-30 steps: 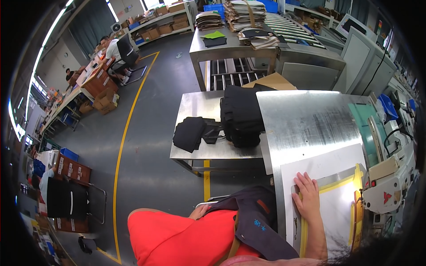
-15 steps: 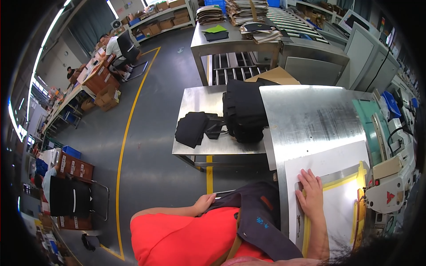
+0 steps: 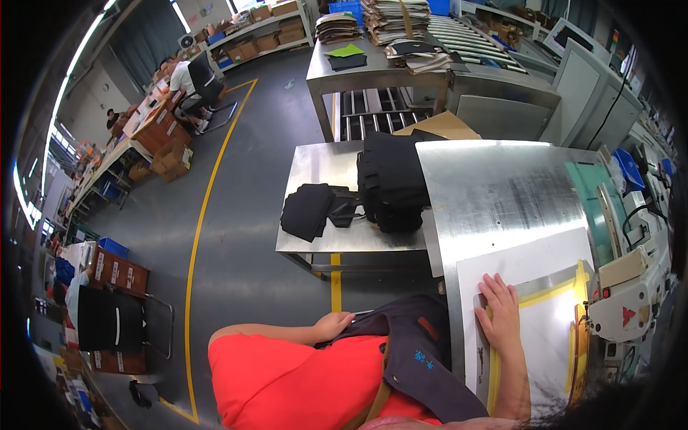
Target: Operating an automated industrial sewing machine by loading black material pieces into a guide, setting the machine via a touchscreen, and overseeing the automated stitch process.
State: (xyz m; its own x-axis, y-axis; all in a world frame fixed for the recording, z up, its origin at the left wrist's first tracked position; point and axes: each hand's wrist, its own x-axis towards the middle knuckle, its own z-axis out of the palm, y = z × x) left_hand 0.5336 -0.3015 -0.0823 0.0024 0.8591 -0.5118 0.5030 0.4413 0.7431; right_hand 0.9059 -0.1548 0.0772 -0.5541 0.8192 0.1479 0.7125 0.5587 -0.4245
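Note:
My right hand (image 3: 502,319) lies flat with its fingers spread, on a white sheet (image 3: 469,276) and the near-left border of a yellow-taped template (image 3: 536,297). The template rests on a metal worktop (image 3: 494,186) beside the head of a white sewing machine (image 3: 618,315). At my waist, my left hand (image 3: 334,327) is closed at the edge of my dark apron (image 3: 423,326). What its fingers hold, if anything, is hidden; a thin pale bar shows just beyond them.
On a lower metal side table (image 3: 315,161) are a tall stack of black fabric pieces (image 3: 390,172) and a smaller black pile (image 3: 306,211). Farther off, a bench (image 3: 387,80) carries stacked paper patterns. Office chairs (image 3: 111,319) and seated people are along the left.
The whole view has shifted very slightly. Both hands keep the same places and poses.

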